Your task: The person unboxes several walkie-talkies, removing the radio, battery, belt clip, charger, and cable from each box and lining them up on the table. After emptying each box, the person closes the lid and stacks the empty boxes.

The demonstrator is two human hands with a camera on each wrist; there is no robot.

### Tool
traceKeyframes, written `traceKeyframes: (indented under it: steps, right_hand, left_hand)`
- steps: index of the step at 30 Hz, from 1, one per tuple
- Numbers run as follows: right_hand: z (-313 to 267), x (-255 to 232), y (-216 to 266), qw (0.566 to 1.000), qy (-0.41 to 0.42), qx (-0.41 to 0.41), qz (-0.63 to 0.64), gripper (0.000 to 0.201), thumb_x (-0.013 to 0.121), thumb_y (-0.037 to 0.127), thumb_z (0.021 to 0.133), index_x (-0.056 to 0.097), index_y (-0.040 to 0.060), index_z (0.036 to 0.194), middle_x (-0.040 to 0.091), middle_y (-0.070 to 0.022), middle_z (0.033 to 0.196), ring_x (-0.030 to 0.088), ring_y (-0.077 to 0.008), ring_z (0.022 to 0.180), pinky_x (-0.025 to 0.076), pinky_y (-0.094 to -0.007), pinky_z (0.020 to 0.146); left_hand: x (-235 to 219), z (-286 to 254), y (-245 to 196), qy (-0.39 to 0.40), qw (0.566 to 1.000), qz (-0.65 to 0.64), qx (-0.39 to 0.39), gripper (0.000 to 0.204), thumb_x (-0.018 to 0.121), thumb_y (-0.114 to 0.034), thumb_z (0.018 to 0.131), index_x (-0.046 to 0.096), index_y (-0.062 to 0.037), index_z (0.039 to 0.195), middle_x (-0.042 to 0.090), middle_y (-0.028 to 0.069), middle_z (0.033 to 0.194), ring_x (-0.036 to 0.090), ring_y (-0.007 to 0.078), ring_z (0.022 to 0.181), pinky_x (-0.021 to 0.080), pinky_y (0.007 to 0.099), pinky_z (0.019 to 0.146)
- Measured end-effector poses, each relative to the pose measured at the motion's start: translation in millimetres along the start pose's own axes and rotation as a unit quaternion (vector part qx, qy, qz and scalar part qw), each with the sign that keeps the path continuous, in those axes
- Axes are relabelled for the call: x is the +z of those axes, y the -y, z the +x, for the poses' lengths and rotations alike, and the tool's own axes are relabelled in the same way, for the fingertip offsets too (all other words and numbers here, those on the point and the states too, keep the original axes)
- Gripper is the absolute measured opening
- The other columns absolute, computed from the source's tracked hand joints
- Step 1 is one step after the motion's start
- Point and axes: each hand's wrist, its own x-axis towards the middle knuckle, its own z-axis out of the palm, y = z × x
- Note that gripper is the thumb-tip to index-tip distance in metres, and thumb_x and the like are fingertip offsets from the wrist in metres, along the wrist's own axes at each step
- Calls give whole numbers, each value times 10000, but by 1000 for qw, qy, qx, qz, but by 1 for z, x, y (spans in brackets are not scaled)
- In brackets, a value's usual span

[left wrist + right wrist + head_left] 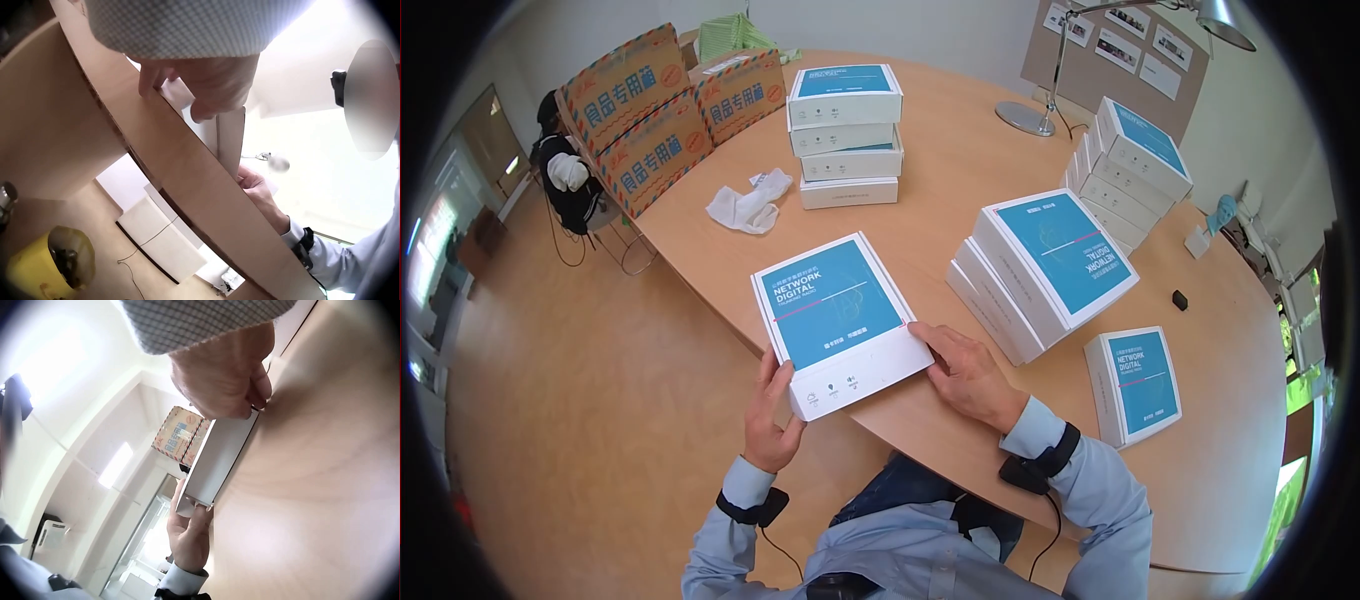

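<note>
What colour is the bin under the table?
The bin is yellow; it shows best in the left wrist view.

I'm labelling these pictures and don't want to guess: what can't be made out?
Inside the held box: head view, hidden by its cardboard.
Pictures on the sheets: head view, too small.
Small black object: head view, too small to identify.
Contents of the yellow bin: left wrist view, dark and blurred.

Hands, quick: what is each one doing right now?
Left hand: holding the blue-and-white box by its left side, near the front corner.
Right hand: holding the same box at its right front corner.
</note>
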Motion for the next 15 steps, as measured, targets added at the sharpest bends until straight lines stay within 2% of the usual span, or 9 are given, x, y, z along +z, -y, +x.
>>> traceKeyframes:
  steps: [2,3,5,9,11,12,14,15]
  right_hand:
    - [4,2,0,1000,7,-3,-14,614,601,-54,859,513,68,1454,630,-180,1250,636,-404,1079,536,-447,931]
    - [7,4,-1,1000,-1,-4,-9,628,595,-64,853,506,64,1460,612,-186,1286,622,-405,1118,528,-446,954]
    - [13,6,-5,1000,-10,-10,-8,641,589,-75,846,499,60,1467,594,-191,1322,609,-405,1156,520,-445,977]
    - [18,5,-3,1000,-4,6,20,636,559,-94,852,498,38,1472,573,-202,1341,603,-404,1172,512,-421,995]
    - [24,-2,5,999,-3,12,33,622,549,-98,860,506,28,1467,580,-206,1324,607,-400,1162,517,-402,984]
    - [25,-10,11,999,6,20,42,592,580,-87,872,525,20,1452,587,-204,1308,622,-379,1120,524,-382,952]
    - [28,-25,26,998,18,25,54,562,611,-77,885,544,11,1436,593,-202,1293,636,-358,1079,532,-362,919]
    - [31,-35,32,997,22,19,77,549,668,-59,882,571,19,1417,617,-172,1205,651,-302,1025,546,-333,886]
  left_hand:
    - [8,-2,8,-39,998,55,-6,617,646,79,828,573,-21,1432,459,323,1535,460,458,1437,417,472,1153]
    - [10,-2,10,-42,997,57,-5,617,646,79,828,573,-21,1432,459,323,1535,460,458,1437,417,472,1153]
    - [12,4,9,-79,996,17,-30,613,568,186,818,593,-4,1400,533,291,1484,550,430,1361,482,435,1092]
    - [8,15,6,-83,996,-13,-28,611,559,197,826,582,8,1406,564,246,1461,596,378,1309,535,395,1031]
    - [4,20,5,-99,991,-76,-45,565,558,174,860,581,18,1403,553,200,1399,630,315,1231,573,354,973]
    - [-1,23,4,-103,991,-74,-45,565,558,174,860,581,18,1403,553,200,1399,630,315,1231,573,354,973]
    - [-15,34,-1,-94,985,-140,-28,528,559,137,900,568,24,1417,471,146,1355,637,278,1159,606,355,917]
    - [-21,41,-11,-98,985,-136,-29,528,559,137,900,568,24,1417,471,146,1355,637,278,1159,606,355,917]
